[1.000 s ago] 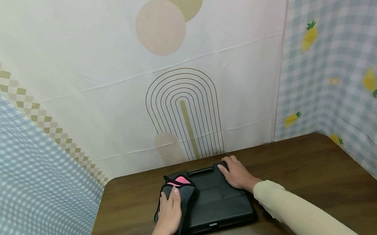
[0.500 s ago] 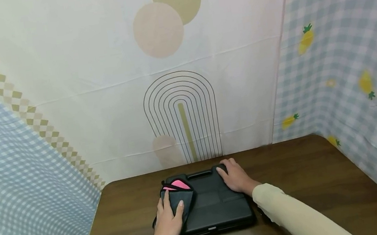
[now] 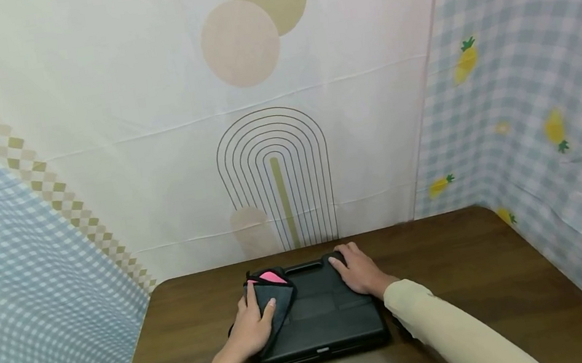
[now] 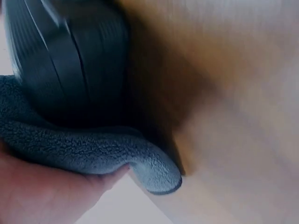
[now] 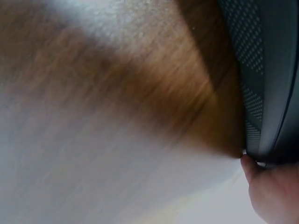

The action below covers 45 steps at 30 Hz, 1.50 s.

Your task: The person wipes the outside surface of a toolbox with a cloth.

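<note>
A black hard plastic carrying case (image 3: 321,320) with a handle cut-out along its far edge lies flat on the table. Over its left side lies a grey fleecy cloth (image 3: 276,298) with a dark edging and a pink part showing at the top. My left hand (image 3: 250,330) holds this cloth against the case, thumb apart from the fingers. In the left wrist view the cloth (image 4: 93,147) bends along the case's side (image 4: 70,60). My right hand (image 3: 358,271) grips the case's far right corner; its fingertips are partly hidden beyond the edge.
The brown wooden table (image 3: 449,271) extends on both sides of the case. A white printed cloth wall (image 3: 175,191) hangs along its far edge. Blue checked cloths hang left (image 3: 28,255) and right (image 3: 511,82).
My left hand and the cloth have shifted slightly over the case's left side, with the fingers spreading from the thumb. The right hand keeps its place on the corner. The head view drifts slightly.
</note>
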Tool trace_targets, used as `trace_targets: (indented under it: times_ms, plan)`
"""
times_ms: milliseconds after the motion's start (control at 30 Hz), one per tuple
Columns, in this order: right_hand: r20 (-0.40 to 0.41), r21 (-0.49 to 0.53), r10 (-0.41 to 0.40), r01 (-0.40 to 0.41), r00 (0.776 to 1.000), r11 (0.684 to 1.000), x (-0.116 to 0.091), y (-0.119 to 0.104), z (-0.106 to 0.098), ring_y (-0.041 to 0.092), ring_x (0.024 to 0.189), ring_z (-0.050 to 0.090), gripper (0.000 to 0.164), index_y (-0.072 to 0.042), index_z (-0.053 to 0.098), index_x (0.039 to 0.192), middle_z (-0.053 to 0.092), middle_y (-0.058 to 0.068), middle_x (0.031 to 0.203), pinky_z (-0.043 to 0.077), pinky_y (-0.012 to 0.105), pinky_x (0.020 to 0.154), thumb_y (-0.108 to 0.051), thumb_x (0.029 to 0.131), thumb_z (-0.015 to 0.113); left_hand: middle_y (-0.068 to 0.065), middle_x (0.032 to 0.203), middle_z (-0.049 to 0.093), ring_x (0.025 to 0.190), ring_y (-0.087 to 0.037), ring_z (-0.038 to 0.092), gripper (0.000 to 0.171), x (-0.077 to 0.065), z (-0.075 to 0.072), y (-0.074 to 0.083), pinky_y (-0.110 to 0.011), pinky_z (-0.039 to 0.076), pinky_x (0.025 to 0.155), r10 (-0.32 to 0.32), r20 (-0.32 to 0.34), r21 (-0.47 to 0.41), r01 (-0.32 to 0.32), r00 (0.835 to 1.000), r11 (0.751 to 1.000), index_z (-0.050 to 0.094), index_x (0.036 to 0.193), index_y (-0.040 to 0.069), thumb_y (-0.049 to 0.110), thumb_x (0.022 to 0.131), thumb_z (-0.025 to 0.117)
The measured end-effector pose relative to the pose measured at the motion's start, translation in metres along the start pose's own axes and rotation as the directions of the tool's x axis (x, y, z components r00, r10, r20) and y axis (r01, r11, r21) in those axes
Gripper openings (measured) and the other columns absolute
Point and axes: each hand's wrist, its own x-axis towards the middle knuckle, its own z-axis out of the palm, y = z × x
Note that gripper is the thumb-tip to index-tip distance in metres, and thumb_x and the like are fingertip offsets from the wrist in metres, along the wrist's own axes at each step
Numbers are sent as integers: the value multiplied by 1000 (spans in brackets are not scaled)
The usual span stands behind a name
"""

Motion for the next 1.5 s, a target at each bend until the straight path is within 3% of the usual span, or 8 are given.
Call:
trace_targets:
  times_ms: [200, 467, 767, 1000, 1300, 1500]
  plan:
    - [30, -16, -14, 15, 999, 1000, -1, 2, -3, 41, 139, 56, 56, -6, 45, 160, 45, 22, 154, 47, 58, 116, -42, 116, 42, -47, 167, 19, 154, -62, 31, 83, 29, -6, -5, -71, 36, 121, 51, 76, 17, -52, 996, 998, 5, 171, -3, 45, 115, 45]
    - [33, -18, -26, 27, 999, 999, -4, 3, -9, 41, 133, 57, 54, -6, 46, 159, 48, 23, 148, 47, 59, 113, -40, 116, 43, -47, 167, 16, 156, -61, 27, 84, 55, -12, -2, -70, 31, 125, 40, 167, 14, -43, 985, 999, 6, 171, -1, 49, 115, 42]
    - [30, -26, -55, 55, 998, 998, -2, 2, -5, 41, 135, 55, 51, -5, 49, 156, 49, 23, 147, 47, 58, 114, -37, 117, 41, -40, 159, 41, 146, -62, 42, 74, 74, -18, -9, -74, 34, 119, 87, 158, 76, -100, 984, 992, 33, 165, 1, 54, 114, 37]
    - [39, -11, -44, 45, 998, 999, 2, 0, -2, 42, 137, 53, 49, -4, 48, 155, 47, 24, 149, 46, 59, 115, -35, 118, 39, -32, 158, 48, 147, -55, 46, 68, 86, -16, -17, -74, 29, 123, 85, 136, 120, -101, 987, 988, 39, 163, 7, 54, 114, 40]
    - [4, -41, -56, 56, 998, 998, 3, -3, 0, 41, 128, 56, 45, -4, 51, 150, 50, 23, 142, 48, 57, 110, -31, 118, 38, -31, 151, 56, 140, -54, 54, 68, 90, -18, -8, -74, 38, 116, 136, 136, 222, -164, 981, 961, 47, 158, 6, 56, 113, 39]
    - [21, -82, -51, 52, 998, 995, 2, -4, 0, 43, 129, 55, 43, -4, 49, 150, 48, 24, 143, 48, 58, 110, -30, 118, 36, -30, 157, 53, 145, -54, 49, 66, 95, -13, 4, -72, 35, 120, 151, 162, 328, -198, 975, 924, 46, 160, 4, 52, 115, 38]
